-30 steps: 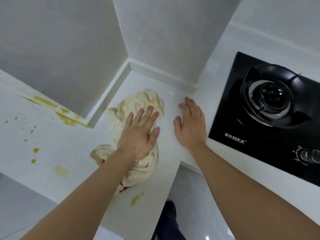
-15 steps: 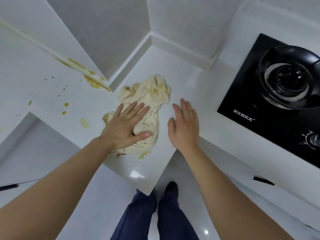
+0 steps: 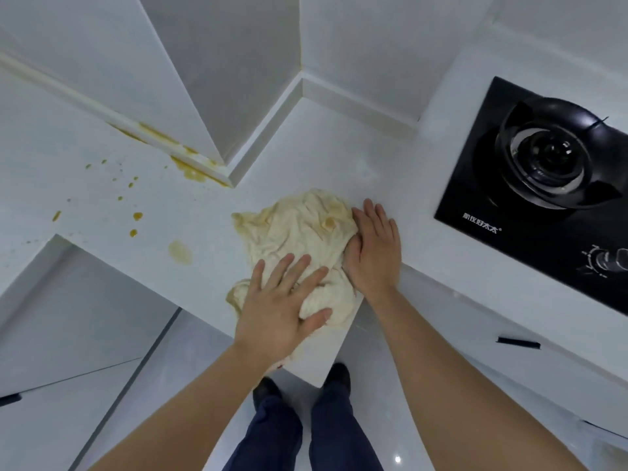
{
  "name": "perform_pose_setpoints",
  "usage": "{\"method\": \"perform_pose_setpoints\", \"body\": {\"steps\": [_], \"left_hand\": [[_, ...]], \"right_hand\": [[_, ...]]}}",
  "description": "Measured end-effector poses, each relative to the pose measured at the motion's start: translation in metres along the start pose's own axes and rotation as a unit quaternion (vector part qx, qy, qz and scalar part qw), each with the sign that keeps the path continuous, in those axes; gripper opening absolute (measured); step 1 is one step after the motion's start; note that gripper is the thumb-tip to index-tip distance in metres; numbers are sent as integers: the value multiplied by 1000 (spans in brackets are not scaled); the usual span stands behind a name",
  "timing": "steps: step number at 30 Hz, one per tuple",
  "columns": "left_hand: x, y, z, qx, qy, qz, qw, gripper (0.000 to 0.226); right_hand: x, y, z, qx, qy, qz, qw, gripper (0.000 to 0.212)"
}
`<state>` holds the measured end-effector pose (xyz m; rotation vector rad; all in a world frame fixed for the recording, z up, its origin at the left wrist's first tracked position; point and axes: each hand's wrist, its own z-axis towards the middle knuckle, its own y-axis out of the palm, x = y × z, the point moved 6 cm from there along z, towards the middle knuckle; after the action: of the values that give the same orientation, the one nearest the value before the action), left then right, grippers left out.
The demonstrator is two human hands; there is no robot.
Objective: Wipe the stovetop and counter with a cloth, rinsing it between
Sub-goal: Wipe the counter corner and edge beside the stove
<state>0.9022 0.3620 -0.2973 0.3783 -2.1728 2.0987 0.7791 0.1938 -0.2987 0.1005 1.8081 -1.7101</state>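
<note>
- On the white surface (image 3: 339, 158), at its inner corner near the front edge, lies the cloth (image 3: 299, 229), a crumpled cream rag with yellowish staining.
- Handling, as judged: the cloth looks soft, limp and light, probably damp. It will bunch and fold under pressure instead of sliding as a flat sheet. It is not fragile.
- Hold points, as judged: flat palm pressure on the thick middle folds suits wiping. For lifting to rinse, gather the bunched centre in the fingers; a pinched edge would let soiled folds hang.
- Left hand (image 3: 285, 311): fingers straight and spread, palm flat on the near part of the cloth, pressing it down. No fingers curl round the fabric.
- Right hand (image 3: 373, 253): fingers straight and together, resting flat at the right margin of the cloth. The thumb side touches the fabric; whether the thumb tucks under a fold cannot be told.
- Relative position: the cloth extends away from the left hand toward the wall and lies just left of the right hand, so it sits between the two.
- Remaining soil: yellow spots (image 3: 136, 215) and a smear (image 3: 180, 251) lie left of the cloth, apart from it. More residue (image 3: 192, 171) sits along the upstand.
- Stovetop (image 3: 550, 192): black, to the right of the right hand, well apart from the cloth.
</note>
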Motion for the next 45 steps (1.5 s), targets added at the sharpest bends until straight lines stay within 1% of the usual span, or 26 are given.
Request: {"method": "perform_pose_setpoints", "body": {"steps": [2,4,6,8,9,10,13,15,18,20,21,23,26,29,32,37,39,45], "left_hand": [[-37,-7,13,17,-33,5,999,65],[-82,-17,28,30,-98,5,995,63],[-111,-28,39,44,-148,1,988,59],[-106,-36,37,75,-173,-10,982,54],[-92,-36,29,83,-179,-21,980,52],[-71,-32,16,76,-173,-35,981,51],[-7,-13,-12,38,-69,-39,996,47],[-4,-7,-7,40,-49,-35,997,44],[-22,-12,23,56,-58,-34,996,42],[-34,-18,52,78,-75,-30,994,42],[-43,-20,73,90,-89,-27,992,43],[-58,-26,116,96,-118,-34,988,45],[-70,-31,165,66,-132,-26,989,53],[-66,-28,178,3,-100,-11,995,69],[-68,-29,191,-42,-119,-18,992,74],[-61,-35,277,-26,-145,-30,989,75],[-61,-35,298,-19,-153,-36,987,74],[-58,-33,296,-16,-141,-33,989,69]], "right_hand": [[-1,-1,0,20,3,3,1000,54],[-1,-2,0,43,8,2,999,55],[-3,-1,-1,56,5,3,998,54],[-2,1,-1,54,2,3,999,53],[-1,1,-1,52,4,2,999,53],[-1,2,-3,51,10,4,999,53],[1,4,-1,60,14,8,998,52],[0,3,-1,60,10,12,998,52],[1,-5,11,60,-12,12,998,48],[6,-14,30,52,-37,-19,998,43],[9,-17,43,44,-53,-39,997,44],[19,-19,67,17,-58,-75,995,54],[34,-8,84,-47,-27,-110,992,69],[38,-2,86,-80,-15,-136,987,71],[34,-4,85,-73,-13,-138,988,70],[34,-6,85,-71,-12,-131,989,67],[33,-6,86,-73,-12,-126,989,65],[32,-7,86,-67,-18,-113,991,62]]}}
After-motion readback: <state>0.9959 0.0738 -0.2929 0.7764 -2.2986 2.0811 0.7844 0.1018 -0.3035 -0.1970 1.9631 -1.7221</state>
